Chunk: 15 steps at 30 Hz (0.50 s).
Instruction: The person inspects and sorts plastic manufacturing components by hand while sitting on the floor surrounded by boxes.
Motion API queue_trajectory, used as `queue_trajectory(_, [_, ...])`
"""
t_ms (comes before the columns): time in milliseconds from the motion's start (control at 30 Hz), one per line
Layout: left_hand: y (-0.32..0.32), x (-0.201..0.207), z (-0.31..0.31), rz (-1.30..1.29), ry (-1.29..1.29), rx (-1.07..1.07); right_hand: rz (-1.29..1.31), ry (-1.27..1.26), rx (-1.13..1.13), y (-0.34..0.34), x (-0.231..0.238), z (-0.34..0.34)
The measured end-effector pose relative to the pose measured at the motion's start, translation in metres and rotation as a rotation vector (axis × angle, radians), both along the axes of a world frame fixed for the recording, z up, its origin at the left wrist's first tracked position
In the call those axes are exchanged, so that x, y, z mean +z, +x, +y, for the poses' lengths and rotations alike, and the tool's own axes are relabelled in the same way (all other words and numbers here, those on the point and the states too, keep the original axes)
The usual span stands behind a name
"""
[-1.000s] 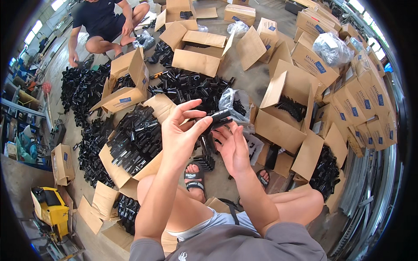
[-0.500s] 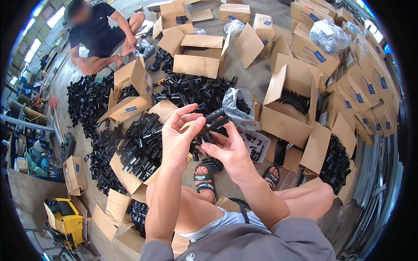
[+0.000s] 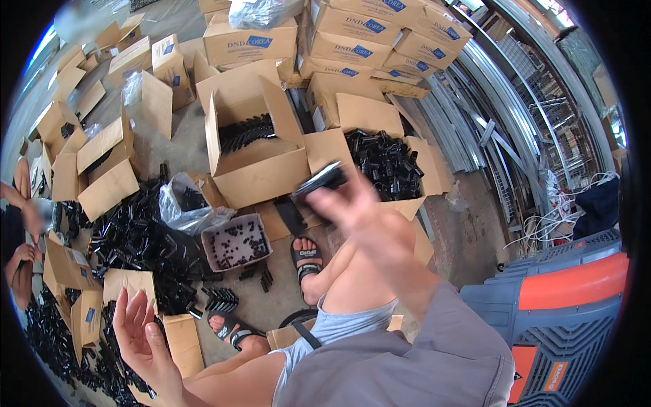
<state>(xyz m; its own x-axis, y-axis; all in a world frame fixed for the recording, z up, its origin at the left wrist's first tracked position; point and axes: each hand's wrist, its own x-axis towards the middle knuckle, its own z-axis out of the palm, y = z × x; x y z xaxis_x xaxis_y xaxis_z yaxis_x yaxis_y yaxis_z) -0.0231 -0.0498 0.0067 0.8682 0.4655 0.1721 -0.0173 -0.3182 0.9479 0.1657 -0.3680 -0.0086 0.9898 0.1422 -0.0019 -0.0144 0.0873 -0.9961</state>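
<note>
A short black tubular part (image 3: 319, 178) is in my right hand (image 3: 351, 207), which is blurred by motion. That hand hovers by the near left side of an open carton (image 3: 428, 168) heaped with similar black parts. My left hand (image 3: 144, 342) is raised at the lower left with its fingers apart and nothing in it, near an open cardboard flap (image 3: 183, 342). Ahead of me stands a large open carton (image 3: 261, 178) with black parts lined up in rows inside. A small bin (image 3: 239, 263) of tiny black pieces sits on the floor between my hands.
Loose black parts (image 3: 146, 234) lie piled at the left, beside a clear plastic bag (image 3: 178, 217). Closed cartons (image 3: 352, 51) are stacked at the back. Metal profiles (image 3: 468, 129) and a grey-orange case (image 3: 569, 285) stand at the right. Another person's hands (image 3: 30, 220) show at the far left.
My view has turned right. My hands, close together around a black part before, are now apart: the right has moved toward the right-hand carton with a black part, and the left is empty.
</note>
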Motion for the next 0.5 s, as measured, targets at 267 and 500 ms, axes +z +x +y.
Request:
queue_trajectory(267, [0.009,-0.004,0.008,0.074,0.018,0.090,0.001,-0.884,-0.882,0.113,-0.076,-0.263])
queue_trajectory(500, [0.025,-0.014,-0.005,0.140,-0.014,0.131,0.230,-1.192,-0.651,0.128,-0.203,-0.387])
